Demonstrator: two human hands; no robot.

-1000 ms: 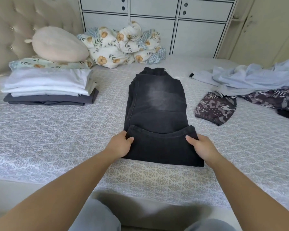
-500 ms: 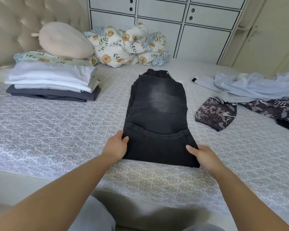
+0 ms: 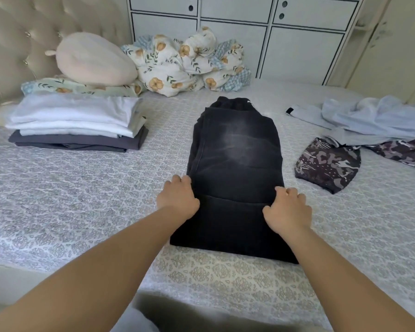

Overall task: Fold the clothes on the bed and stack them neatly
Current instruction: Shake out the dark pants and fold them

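Several garments are already stacked (image 3: 77, 121) at the bed's (image 3: 58, 192) left. Black jeans (image 3: 235, 164), mid-bed, are gripped at both edges of the partly made fold by curled left hand (image 3: 177, 200) and right hand (image 3: 286, 209). Unfolded clothes (image 3: 369, 125) are left at right.

Both hands' grip (image 3: 178, 198) (image 3: 288, 210) on black jeans' (image 3: 235, 152) folded edges, bed (image 3: 82, 200).

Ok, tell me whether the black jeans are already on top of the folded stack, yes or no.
No: the black jeans lie flat mid-bed under the left hand and right hand, apart from the folded stack by the headboard.
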